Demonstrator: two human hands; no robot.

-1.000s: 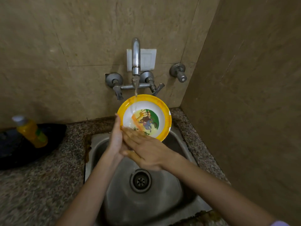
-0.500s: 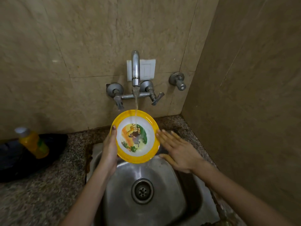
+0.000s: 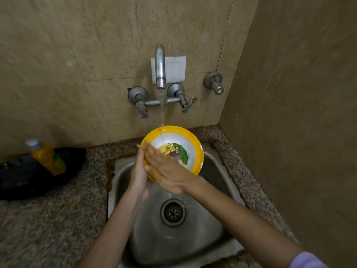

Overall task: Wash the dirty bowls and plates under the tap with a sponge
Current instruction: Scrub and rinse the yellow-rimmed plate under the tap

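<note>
A speckled stone desk point(image 3: 48, 219) surrounds a steel sink point(image 3: 193, 240). Above the sink's back edge, a yellow-rimmed bowl point(image 3: 195, 149) with a picture inside is tilted toward me, and water point(image 3: 162, 113) from the wall tap point(image 3: 160, 66) behind the sink lands on its upper rim. My left hand point(image 3: 139, 176), over the sink's left side, grips the bowl's left edge; my right hand point(image 3: 170, 173), over the sink's middle, lies flat with straight fingers point(image 3: 152, 154) pressed on the bowl's inside; a yellow bottle point(image 3: 48, 157) sits well left of the sink.
</note>
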